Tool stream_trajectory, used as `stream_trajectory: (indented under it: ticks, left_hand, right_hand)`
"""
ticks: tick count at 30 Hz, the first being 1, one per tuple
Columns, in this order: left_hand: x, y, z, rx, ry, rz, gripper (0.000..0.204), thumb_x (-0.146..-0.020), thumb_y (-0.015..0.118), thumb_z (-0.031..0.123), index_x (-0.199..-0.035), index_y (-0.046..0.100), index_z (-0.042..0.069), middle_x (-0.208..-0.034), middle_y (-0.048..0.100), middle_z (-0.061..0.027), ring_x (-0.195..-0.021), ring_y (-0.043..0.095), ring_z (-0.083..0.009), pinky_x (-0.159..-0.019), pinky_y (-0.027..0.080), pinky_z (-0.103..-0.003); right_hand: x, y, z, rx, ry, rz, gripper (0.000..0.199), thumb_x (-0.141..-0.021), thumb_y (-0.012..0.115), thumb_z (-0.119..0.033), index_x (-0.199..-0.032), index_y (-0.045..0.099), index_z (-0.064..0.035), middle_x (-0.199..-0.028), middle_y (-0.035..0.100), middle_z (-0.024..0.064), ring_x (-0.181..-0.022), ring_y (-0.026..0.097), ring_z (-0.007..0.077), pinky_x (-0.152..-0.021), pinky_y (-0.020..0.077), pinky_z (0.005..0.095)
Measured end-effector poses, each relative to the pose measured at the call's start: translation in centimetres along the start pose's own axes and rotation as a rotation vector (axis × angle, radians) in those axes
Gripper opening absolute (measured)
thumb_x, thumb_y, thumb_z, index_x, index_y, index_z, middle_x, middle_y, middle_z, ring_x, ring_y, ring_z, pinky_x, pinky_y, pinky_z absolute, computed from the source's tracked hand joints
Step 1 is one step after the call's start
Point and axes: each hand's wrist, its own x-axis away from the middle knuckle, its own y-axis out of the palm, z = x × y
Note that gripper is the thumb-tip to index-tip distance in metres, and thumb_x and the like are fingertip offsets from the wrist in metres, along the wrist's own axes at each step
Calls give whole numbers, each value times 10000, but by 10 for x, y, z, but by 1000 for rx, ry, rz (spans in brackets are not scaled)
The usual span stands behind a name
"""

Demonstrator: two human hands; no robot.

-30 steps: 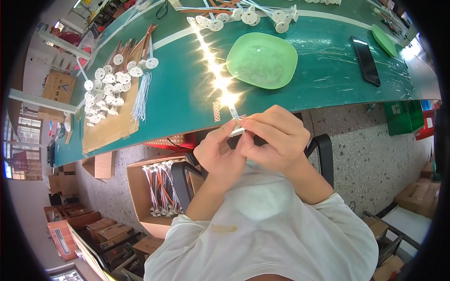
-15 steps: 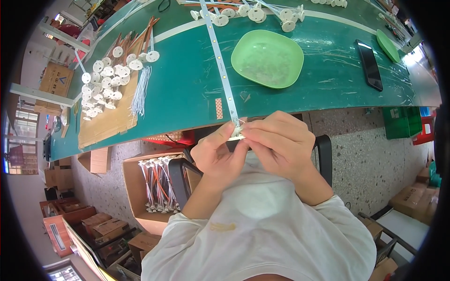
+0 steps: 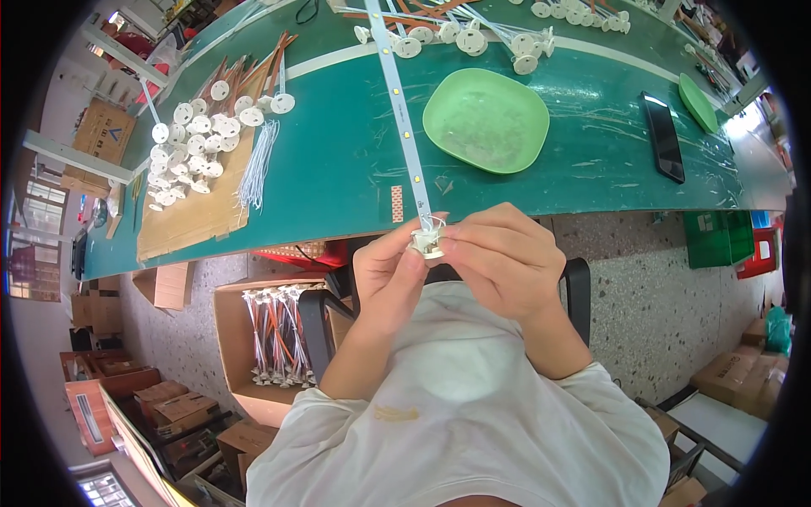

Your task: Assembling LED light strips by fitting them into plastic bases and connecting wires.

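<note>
A white round end cap (image 3: 428,243) is pinched between my left hand (image 3: 389,275) and my right hand (image 3: 505,262), just off the table's front edge. Both hands are closed on it with thumbs and fingertips. From the cap a long white LED strip (image 3: 407,135) with small yellow chips runs away over the green table. Thin white wires (image 3: 432,223) loop between the strip's near end and the cap. Beside the strip lies a small copper-coloured perforated piece (image 3: 397,204). How the wires sit inside the cap is partly hidden by my fingers.
A light green tray (image 3: 486,118) stands right of the strip. Many white-capped strips (image 3: 194,144) and a bundle of white wires (image 3: 258,169) lie on cardboard at left. A black phone (image 3: 663,139) rests at right. A carton (image 3: 279,338) of finished-looking strips is below left.
The end cap has tilted, so more of its inside and the wires now show. My left fingers have shifted their hold on it. The whole view has moved slightly.
</note>
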Motion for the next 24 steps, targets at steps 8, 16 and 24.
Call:
stream_trajectory:
  ticks: [8, 16, 24]
  left_hand:
    - [-7, -6, 7, -1, -90, 19, 504, -1020, 528, 277, -1337, 491, -113, -1189, 620, -282, -995, 664, -312, -885, 543, -413]
    - [-8, -20, 14, 19, -105, 35, 518, -1021, 514, 283, -1340, 469, -123, -1150, 622, -304, -910, 665, -295, -821, 552, -404]
    - [-12, -28, 14, 43, -146, 35, 522, -1021, 504, 281, -1332, 464, -137, -1149, 616, -309, -890, 658, -276, -816, 552, -401]
  right_hand:
    - [-28, -21, 14, 13, 231, -102, 189, -718, 770, 21, -899, 719, 10, -956, 718, 138, -776, 688, 268, -673, 554, 334]
    - [-60, -40, 116, 540, 174, -736, 321, -741, 737, -90, -1046, 694, -1, -900, 701, 151, -845, 670, 340, -757, 539, 385]
    - [-78, -33, 113, 218, 645, -959, 192, -717, 716, -39, -890, 684, 40, -771, 677, 155, -714, 672, 271, -676, 526, 353]
